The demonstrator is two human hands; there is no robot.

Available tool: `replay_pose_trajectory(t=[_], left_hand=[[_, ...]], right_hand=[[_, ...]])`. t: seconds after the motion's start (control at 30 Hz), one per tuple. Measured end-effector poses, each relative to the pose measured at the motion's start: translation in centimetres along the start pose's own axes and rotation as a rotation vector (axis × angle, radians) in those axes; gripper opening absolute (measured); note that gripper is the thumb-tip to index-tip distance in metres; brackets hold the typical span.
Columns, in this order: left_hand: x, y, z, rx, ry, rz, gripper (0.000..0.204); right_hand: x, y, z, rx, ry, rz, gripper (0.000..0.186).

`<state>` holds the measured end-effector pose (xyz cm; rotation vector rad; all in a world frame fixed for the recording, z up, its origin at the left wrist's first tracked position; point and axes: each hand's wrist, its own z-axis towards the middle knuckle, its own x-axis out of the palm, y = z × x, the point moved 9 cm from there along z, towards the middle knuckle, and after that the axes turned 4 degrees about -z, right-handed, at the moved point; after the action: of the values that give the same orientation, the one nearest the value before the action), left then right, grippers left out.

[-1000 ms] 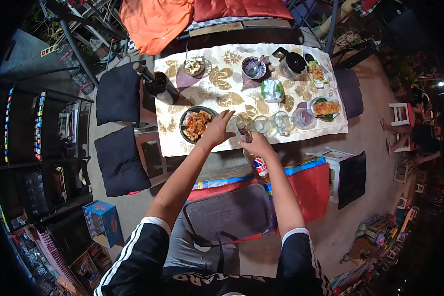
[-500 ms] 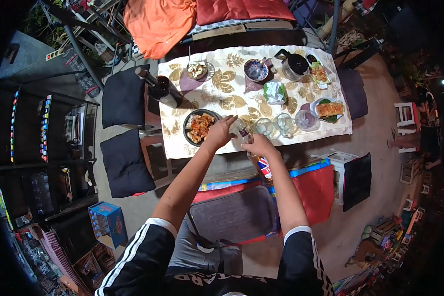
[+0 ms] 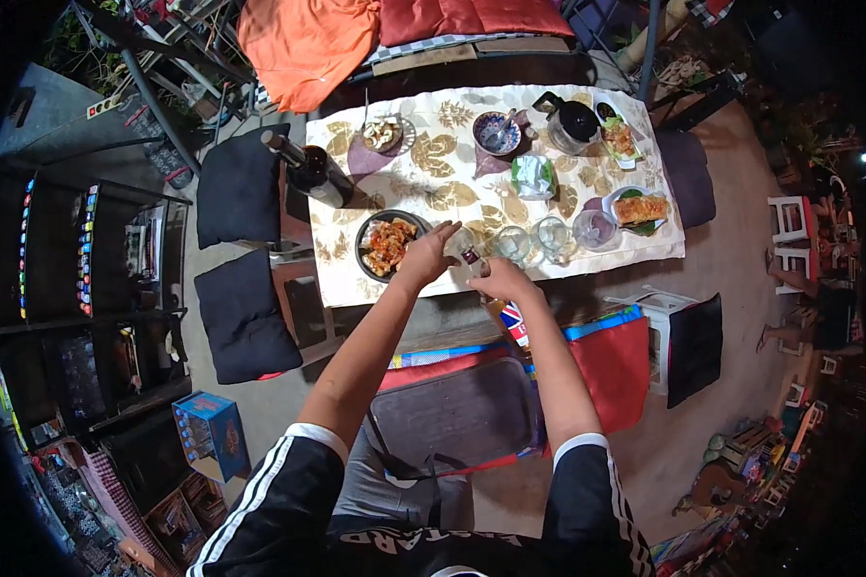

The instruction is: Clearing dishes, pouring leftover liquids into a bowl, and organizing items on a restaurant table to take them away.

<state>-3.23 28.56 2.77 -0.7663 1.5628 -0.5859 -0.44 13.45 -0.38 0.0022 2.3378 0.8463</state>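
My left hand (image 3: 426,254), fingers curled, holds a clear glass (image 3: 458,240) at the table's near edge, beside a dark dish of sauced food (image 3: 388,245). My right hand (image 3: 500,282) is closed on an amber bottle (image 3: 512,325) with a flag label, leaning with its neck at the glass; whether liquid flows is too small to tell. More glasses (image 3: 512,248) stand just to the right, near a lilac glass (image 3: 597,229) and a plate of browned food (image 3: 642,210).
The clothed table (image 3: 337,288) holds a dark bottle (image 3: 322,178), bowls (image 3: 497,133), a pitcher (image 3: 575,127) and a green-white package (image 3: 534,176). Cushioned seats (image 3: 231,308) surround it. Shelving (image 3: 53,250) stands left; another person's legs (image 3: 789,288) show at far right.
The whole view has shifted slightly. My hands stay in about the same position on the glass and bottle. The person at far right has moved their legs.
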Motion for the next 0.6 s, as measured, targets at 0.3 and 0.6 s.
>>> replay_pose_trajectory(t=[0.3, 0.6], left_hand=[[0.0, -0.1, 0.0, -0.005, 0.003, -0.037, 0.080], [-0.3, -0.4, -0.1, 0.005, -0.013, -0.045, 0.080]], right_hand=[[0.0, -0.3, 0.2, 0.019, 0.015, -0.045, 0.032], [-0.3, -0.1, 0.0, 0.022, 0.040, -0.049, 0.039]])
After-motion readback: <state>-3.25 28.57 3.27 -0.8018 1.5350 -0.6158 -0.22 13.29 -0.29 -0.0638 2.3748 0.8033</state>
